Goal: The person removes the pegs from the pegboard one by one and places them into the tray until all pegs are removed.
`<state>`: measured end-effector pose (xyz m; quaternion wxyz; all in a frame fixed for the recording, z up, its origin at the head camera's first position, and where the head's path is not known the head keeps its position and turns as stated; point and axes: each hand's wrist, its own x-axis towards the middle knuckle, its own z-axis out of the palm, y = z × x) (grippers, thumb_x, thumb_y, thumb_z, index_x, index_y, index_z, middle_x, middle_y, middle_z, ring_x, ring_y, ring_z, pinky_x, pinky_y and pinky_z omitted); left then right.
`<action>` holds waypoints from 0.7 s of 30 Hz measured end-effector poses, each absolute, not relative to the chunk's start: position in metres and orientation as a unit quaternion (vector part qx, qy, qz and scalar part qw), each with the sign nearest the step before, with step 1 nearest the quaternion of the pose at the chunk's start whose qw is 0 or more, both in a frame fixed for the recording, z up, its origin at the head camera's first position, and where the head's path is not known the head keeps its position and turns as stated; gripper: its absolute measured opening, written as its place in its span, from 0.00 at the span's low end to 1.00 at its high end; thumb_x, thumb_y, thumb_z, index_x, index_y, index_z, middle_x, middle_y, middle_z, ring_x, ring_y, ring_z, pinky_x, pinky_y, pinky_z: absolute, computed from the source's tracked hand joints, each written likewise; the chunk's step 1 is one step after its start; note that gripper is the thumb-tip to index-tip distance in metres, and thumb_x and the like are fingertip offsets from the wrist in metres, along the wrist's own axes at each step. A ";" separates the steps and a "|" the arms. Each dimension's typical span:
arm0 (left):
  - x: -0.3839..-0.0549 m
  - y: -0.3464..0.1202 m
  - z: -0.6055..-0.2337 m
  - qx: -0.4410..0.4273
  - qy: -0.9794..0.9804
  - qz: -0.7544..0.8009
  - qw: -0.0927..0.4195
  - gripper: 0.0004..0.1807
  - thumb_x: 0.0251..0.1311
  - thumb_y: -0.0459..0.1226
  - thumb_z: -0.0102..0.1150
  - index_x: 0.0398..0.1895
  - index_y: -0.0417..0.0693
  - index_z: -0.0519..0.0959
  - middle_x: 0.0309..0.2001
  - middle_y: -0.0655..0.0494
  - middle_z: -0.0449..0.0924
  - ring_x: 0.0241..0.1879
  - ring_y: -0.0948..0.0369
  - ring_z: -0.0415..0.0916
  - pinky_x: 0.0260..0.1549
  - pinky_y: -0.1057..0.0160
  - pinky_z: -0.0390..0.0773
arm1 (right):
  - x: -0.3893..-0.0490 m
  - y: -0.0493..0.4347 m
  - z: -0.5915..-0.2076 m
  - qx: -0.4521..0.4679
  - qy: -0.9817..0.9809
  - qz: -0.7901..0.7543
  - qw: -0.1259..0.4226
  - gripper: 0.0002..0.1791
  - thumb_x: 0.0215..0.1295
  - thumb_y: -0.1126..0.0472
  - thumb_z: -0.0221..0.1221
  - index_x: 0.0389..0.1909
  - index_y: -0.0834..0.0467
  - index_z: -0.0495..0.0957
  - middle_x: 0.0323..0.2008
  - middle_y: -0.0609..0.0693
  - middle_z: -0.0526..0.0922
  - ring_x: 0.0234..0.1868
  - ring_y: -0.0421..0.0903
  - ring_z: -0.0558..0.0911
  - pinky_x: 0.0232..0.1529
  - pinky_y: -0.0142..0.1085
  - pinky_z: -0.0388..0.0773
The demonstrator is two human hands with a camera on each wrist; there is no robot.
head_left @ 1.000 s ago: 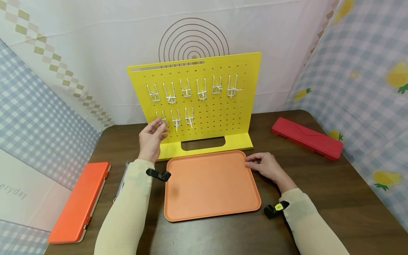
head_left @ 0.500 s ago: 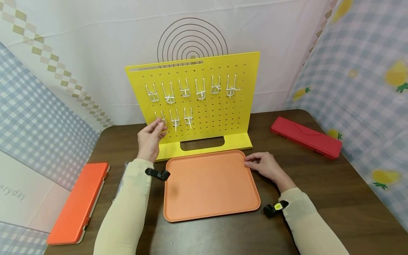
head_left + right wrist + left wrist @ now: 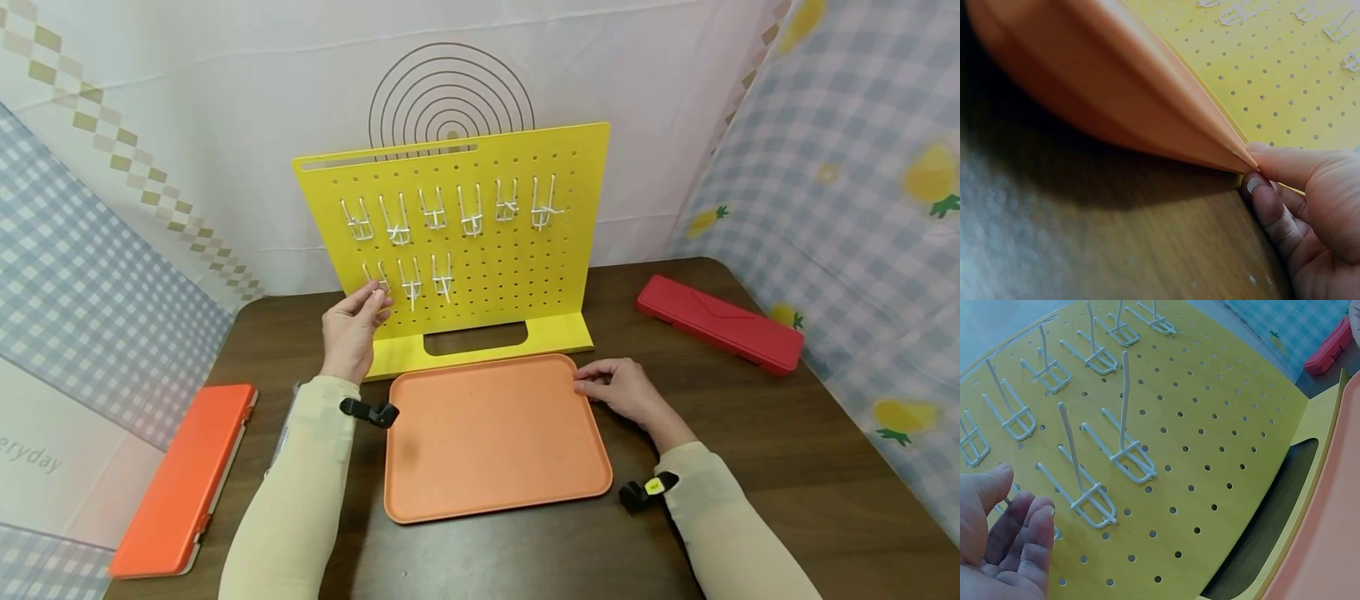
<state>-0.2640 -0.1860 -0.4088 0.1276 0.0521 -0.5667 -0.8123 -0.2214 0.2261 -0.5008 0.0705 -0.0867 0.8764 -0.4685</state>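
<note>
A yellow pegboard (image 3: 531,258) stands upright at the back of the table, with white wire hooks in two rows. At the left end of its lower row, my left hand (image 3: 349,335) pinches a pegboard hook (image 3: 383,273), which the fingers mostly hide. Two more hooks hang just right of it, one hook (image 3: 1093,506) nearest the fingers in the left wrist view. My right hand (image 3: 626,392) pinches the rim of an orange tray (image 3: 495,442) near its far right corner, thumb above and fingertips below in the right wrist view. The tray holds nothing.
A red case (image 3: 720,323) lies at the table's right. An orange-red case (image 3: 187,479) lies along the left edge. Something clear and flat (image 3: 283,439) is partly hidden under my left forearm. Patterned cloth hangs behind and at both sides.
The whole head view has shifted very slightly left. Both hands keep the same hold and place, and the hooks and tray stay as they were.
</note>
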 end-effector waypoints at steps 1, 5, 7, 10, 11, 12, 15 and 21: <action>-0.264 -0.186 -0.408 0.051 -0.566 -0.813 0.127 0.23 0.55 0.35 0.67 0.55 0.37 0.79 0.47 0.48 0.83 0.39 0.59 0.81 0.39 0.67 0.81 | -0.221 0.226 -0.501 -0.087 0.877 -0.468 0.070 0.15 0.56 0.51 0.69 0.41 0.54 0.86 0.35 0.48 0.85 0.34 0.45 0.81 0.33 0.34 0.79; -0.261 -0.187 -0.407 0.046 -0.566 -0.813 0.125 0.23 0.55 0.35 0.67 0.55 0.37 0.79 0.47 0.47 0.83 0.39 0.59 0.81 0.39 0.66 0.81 | -0.221 0.226 -0.501 -0.088 0.877 -0.466 0.069 0.15 0.56 0.51 0.69 0.41 0.54 0.86 0.35 0.48 0.85 0.34 0.44 0.81 0.33 0.34 0.79; -0.259 -0.187 -0.406 0.042 -0.567 -0.813 0.124 0.23 0.55 0.34 0.67 0.55 0.36 0.79 0.47 0.46 0.83 0.39 0.59 0.81 0.39 0.66 0.81 | -0.221 0.226 -0.501 -0.088 0.877 -0.467 0.070 0.15 0.56 0.51 0.69 0.41 0.54 0.86 0.35 0.48 0.85 0.34 0.45 0.81 0.33 0.34 0.79; -0.256 -0.188 -0.405 0.034 -0.575 -0.808 0.124 0.22 0.56 0.34 0.67 0.54 0.36 0.79 0.46 0.47 0.83 0.39 0.59 0.81 0.38 0.67 0.80 | -0.221 0.226 -0.500 -0.086 0.877 -0.467 0.071 0.14 0.56 0.52 0.69 0.41 0.54 0.86 0.34 0.48 0.85 0.34 0.45 0.80 0.33 0.34 0.79; -0.255 -0.188 -0.405 0.030 -0.580 -0.805 0.124 0.22 0.56 0.35 0.67 0.54 0.36 0.79 0.45 0.47 0.84 0.38 0.59 0.81 0.38 0.67 0.80 | -0.221 0.226 -0.500 -0.085 0.877 -0.467 0.071 0.14 0.57 0.52 0.69 0.41 0.54 0.86 0.34 0.48 0.85 0.34 0.45 0.80 0.33 0.34 0.79; -0.254 -0.188 -0.405 0.025 -0.583 -0.802 0.125 0.22 0.56 0.35 0.67 0.54 0.36 0.79 0.45 0.47 0.84 0.38 0.60 0.81 0.38 0.68 0.80 | -0.221 0.226 -0.499 -0.085 0.878 -0.466 0.070 0.14 0.57 0.52 0.69 0.41 0.54 0.86 0.34 0.48 0.85 0.34 0.45 0.80 0.33 0.34 0.79; -0.249 -0.188 -0.405 0.008 -0.597 -0.792 0.127 0.21 0.56 0.35 0.66 0.53 0.36 0.80 0.43 0.48 0.84 0.38 0.60 0.82 0.38 0.68 0.80 | -0.220 0.225 -0.499 -0.084 0.878 -0.465 0.072 0.14 0.57 0.52 0.69 0.41 0.54 0.86 0.34 0.48 0.85 0.34 0.45 0.80 0.33 0.34 0.79; -0.234 -0.187 -0.404 -0.021 -0.638 -0.759 0.131 0.21 0.57 0.35 0.66 0.52 0.32 0.80 0.43 0.48 0.84 0.39 0.60 0.82 0.40 0.67 0.80 | -0.221 0.225 -0.499 -0.083 0.878 -0.466 0.074 0.14 0.57 0.52 0.69 0.41 0.54 0.86 0.35 0.48 0.85 0.34 0.45 0.80 0.34 0.34 0.79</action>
